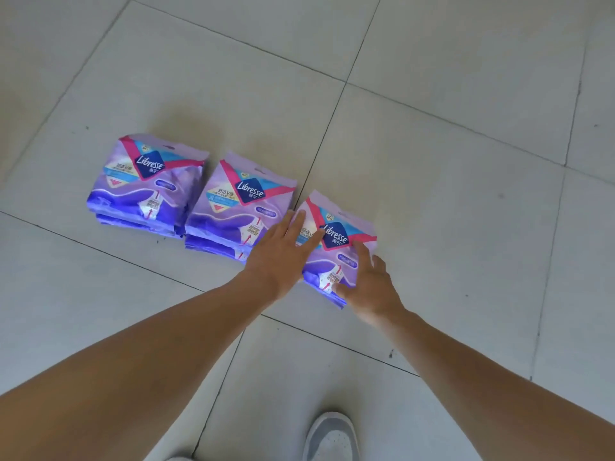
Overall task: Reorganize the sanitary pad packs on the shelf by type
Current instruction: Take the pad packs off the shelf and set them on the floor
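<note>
Here, left hand (279,257) flat, right hand (372,287) spread, seemingly pressing glossy purple right pack (336,247); neither grip closed

The purple pad packs (248,202) are showing glossy, crinkled plastic film, lying on smooth, faintly scuffed, matt grey floor tiles (449,161).

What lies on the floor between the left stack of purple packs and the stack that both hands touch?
In the head view, a middle stack of purple packs lies between the left stack and the right stack.
</note>
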### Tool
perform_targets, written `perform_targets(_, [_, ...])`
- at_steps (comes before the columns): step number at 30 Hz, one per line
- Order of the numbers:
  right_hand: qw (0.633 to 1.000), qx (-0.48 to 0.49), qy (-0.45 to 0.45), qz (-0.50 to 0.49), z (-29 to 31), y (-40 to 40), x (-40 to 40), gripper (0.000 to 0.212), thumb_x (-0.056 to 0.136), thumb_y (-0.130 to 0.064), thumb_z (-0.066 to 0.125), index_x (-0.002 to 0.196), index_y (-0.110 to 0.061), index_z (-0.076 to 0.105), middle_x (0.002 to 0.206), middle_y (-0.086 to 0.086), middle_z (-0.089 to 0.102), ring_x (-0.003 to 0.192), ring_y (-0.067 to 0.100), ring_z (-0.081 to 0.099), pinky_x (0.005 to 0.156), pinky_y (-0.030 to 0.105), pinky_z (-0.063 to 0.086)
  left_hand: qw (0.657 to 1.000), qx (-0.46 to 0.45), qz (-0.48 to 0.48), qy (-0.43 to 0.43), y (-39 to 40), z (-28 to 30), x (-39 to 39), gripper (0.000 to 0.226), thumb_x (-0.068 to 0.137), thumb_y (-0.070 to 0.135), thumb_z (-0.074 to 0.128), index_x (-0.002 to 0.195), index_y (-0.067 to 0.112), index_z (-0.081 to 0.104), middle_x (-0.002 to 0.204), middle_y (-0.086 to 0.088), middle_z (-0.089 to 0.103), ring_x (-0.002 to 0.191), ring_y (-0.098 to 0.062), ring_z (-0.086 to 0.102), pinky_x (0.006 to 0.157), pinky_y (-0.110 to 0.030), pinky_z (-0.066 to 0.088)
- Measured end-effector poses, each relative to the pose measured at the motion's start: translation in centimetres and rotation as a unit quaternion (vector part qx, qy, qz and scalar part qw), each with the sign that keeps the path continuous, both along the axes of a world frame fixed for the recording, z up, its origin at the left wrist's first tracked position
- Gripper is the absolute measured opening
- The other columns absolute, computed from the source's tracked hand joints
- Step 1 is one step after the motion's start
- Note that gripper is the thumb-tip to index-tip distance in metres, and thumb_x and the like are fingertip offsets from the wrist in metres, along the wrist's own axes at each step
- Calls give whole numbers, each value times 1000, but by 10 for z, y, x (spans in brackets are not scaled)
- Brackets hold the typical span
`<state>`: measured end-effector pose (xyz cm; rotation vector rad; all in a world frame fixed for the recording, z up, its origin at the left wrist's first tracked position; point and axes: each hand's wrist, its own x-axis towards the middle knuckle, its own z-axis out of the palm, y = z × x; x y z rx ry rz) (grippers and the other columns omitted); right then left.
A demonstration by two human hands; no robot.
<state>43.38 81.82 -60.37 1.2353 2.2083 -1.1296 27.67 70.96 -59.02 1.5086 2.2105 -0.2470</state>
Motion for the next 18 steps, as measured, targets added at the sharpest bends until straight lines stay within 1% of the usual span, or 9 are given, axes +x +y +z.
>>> perform_targets(2, [997,40,-34,57,30,4,-4,85,87,-47,64,153,-30,14,153,10,23,137,32,31,107,39,36,1000,-2,18,-12,-3,25,-1,86,94,41,58,155,28,-1,162,-11,-12,149,-32,-8,118,-41,15])
perform_targets(3, [995,57,-35,79,49,4,-8,83,87,-50,62,153,-30,17,155,8,21,139,30,29,107,37,35,999,-4,28,-18,-5,37,-3,87,93,44,58,155,27,-1,162,-10,-12,149,-32,-8,119,-42,15])
perform_targets(5, [988,88,-19,123,90,1,-20,77,86,-53,60,151,-31,25,154,4,24,138,26,29,108,36,37,998,-1,54,-26,-12,71,-9,89,92,48,57,155,26,-1,163,-8,-8,149,-33,-5,120,-45,17])
perform_targets(8, [974,132,11,185,148,-14,-40,72,84,-57,60,147,-34,34,153,1,31,137,24,32,107,38,39,992,8,110,-54,-32,125,-21,85,93,48,55,155,24,2,163,-7,-1,149,-31,2,119,-41,17])
perform_targets(10, [965,139,21,222,187,-30,-55,73,82,-61,59,146,-35,34,153,1,32,138,24,31,108,38,37,985,28,150,-75,-55,164,-29,83,94,47,54,155,24,4,163,-6,1,149,-28,6,119,-38,17])
perform_targets(12, [950,159,21,268,227,-45,-77,76,81,-64,55,147,-35,33,151,2,34,137,26,32,108,38,36,978,51,187,-75,-82,204,-44,79,94,46,52,156,26,6,163,-7,2,149,-26,9,119,-36,19])
perform_targets(15, [916,192,32,352,292,-69,-119,69,87,-54,55,148,-32,32,151,6,32,135,29,35,107,39,35,969,32,238,-61,-131,275,-77,74,95,44,49,155,31,7,162,-7,5,147,-27,16,115,-37,26])
perform_targets(18, [881,194,48,429,364,-98,-164,61,92,-40,52,148,-35,30,154,7,27,130,31,41,102,37,39,952,-29,298,-58,-191,355,-117,66,96,41,51,152,32,19,161,-4,11,143,-27,26,111,-37,32])
